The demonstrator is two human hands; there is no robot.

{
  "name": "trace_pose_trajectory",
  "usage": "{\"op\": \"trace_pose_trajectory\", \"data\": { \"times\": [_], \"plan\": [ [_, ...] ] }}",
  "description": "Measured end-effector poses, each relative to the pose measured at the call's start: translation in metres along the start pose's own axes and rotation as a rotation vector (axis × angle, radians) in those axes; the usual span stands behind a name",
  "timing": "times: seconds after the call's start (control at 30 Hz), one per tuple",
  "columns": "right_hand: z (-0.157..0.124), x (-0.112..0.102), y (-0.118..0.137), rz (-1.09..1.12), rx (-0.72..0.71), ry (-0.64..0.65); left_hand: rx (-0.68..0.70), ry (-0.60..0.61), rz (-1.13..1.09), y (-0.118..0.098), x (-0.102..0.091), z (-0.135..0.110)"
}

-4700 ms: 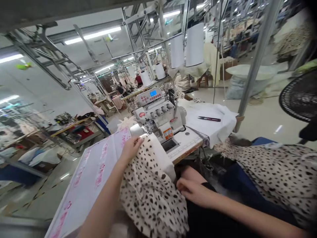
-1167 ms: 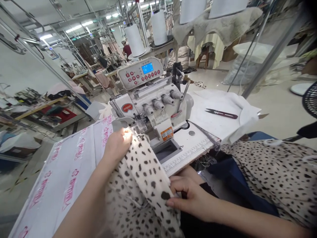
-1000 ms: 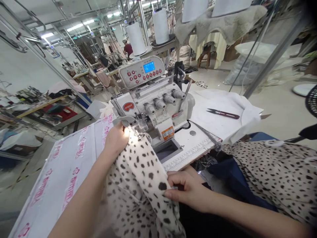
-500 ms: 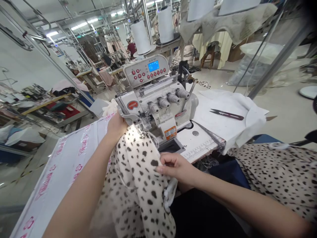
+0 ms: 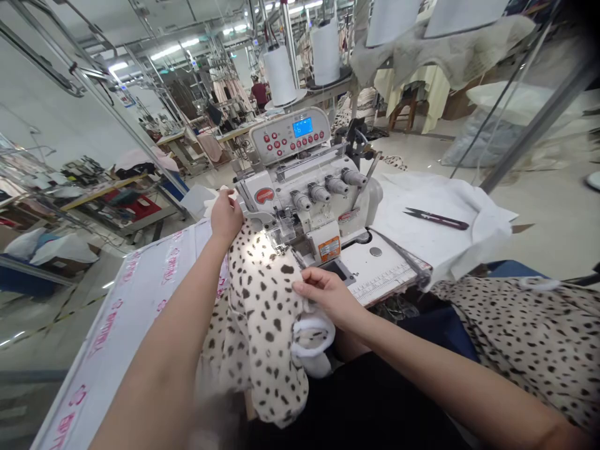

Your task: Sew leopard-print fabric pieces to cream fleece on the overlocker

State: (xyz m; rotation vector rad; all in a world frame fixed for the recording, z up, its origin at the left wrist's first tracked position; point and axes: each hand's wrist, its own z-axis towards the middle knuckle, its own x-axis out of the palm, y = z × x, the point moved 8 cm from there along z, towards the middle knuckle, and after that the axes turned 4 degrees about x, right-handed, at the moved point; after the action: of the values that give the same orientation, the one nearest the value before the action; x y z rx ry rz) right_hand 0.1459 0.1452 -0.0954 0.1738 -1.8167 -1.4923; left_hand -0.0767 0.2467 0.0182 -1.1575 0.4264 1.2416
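A cream, dark-spotted fleece garment piece (image 5: 269, 312) runs from under the presser foot of a white overlock sewing machine (image 5: 304, 187) down over the table edge. Behind the needle area, my left hand (image 5: 227, 217) has its fingers closed on the far part of the fabric. In front of the machine, my right hand (image 5: 325, 294) pinches the fabric's right edge between thumb and fingers. A white-rimmed opening (image 5: 313, 337) in the garment hangs just below that hand. The machine's lamp lights the fabric by the needle.
Thread snips (image 5: 435, 218) lie on white cloth (image 5: 403, 240) right of the machine. More spotted fabric (image 5: 525, 325) is heaped at the right. Thread cones (image 5: 280, 75) stand behind the machine. Printed white covering (image 5: 135, 294) spreads over the table's left side. A person (image 5: 259, 92) is far back.
My left hand has moved farther back with the fabric, away from the needle. More fabric has passed the presser foot, and the white-rimmed opening has come up into view. The camera has shifted slightly.
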Motion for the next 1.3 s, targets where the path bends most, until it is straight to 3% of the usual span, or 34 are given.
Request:
{"op": "trace_pose_trajectory", "data": {
  "times": [0.1, 0.17, 0.23, 0.27, 0.33, 0.4, 0.5, 0.57, 0.63, 0.73, 0.83, 0.9, 1.0, 1.13, 1.3],
  "plan": [
    [-0.016, -0.009, -0.012, 0.032, 0.019, 0.022, -0.068, -0.026, -0.043, 0.021, -0.015, -0.050],
    [-0.026, -0.013, -0.021, 0.001, 0.047, 0.071, -0.124, 0.056, -0.061, 0.038, -0.018, -0.101],
    [-0.033, -0.014, -0.028, -0.059, 0.088, 0.119, -0.140, 0.230, -0.084, 0.051, -0.015, -0.153],
    [-0.035, -0.012, -0.031, -0.085, 0.114, 0.136, -0.105, 0.379, -0.055, 0.053, -0.009, -0.177],
    [-0.038, -0.005, -0.035, -0.097, 0.197, 0.163, -0.041, 0.568, 0.057, 0.058, -0.010, -0.206],
    [-0.042, 0.009, -0.039, -0.024, 0.316, 0.201, -0.041, 0.584, 0.180, 0.067, -0.027, -0.203],
    [-0.050, 0.027, -0.042, 0.141, 0.416, 0.201, -0.086, 0.341, 0.357, 0.079, -0.078, -0.151],
    [-0.055, 0.030, -0.043, 0.174, 0.391, 0.163, -0.040, 0.146, 0.453, 0.069, -0.111, -0.118],
    [-0.061, 0.026, -0.046, 0.147, 0.341, 0.129, 0.058, -0.032, 0.497, 0.043, -0.128, -0.110],
    [-0.069, 0.013, -0.053, 0.041, 0.259, 0.084, 0.276, -0.181, 0.458, -0.013, -0.114, -0.156],
    [-0.078, 0.003, -0.056, -0.079, 0.201, 0.089, 0.665, -0.172, 0.293, -0.066, -0.071, -0.246],
    [-0.082, -0.001, -0.058, -0.120, 0.179, 0.112, 0.751, -0.165, 0.281, -0.073, -0.048, -0.294],
    [-0.087, -0.005, -0.065, -0.169, 0.183, 0.118, 0.550, -0.187, 0.323, -0.047, -0.031, -0.316],
    [-0.092, -0.005, -0.080, -0.231, 0.245, 0.106, 0.174, -0.174, 0.358, -0.003, -0.026, -0.298],
    [-0.097, -0.008, -0.085, -0.222, 0.250, 0.099, 0.017, -0.218, 0.327, 0.018, -0.039, -0.277]
  ]
}}
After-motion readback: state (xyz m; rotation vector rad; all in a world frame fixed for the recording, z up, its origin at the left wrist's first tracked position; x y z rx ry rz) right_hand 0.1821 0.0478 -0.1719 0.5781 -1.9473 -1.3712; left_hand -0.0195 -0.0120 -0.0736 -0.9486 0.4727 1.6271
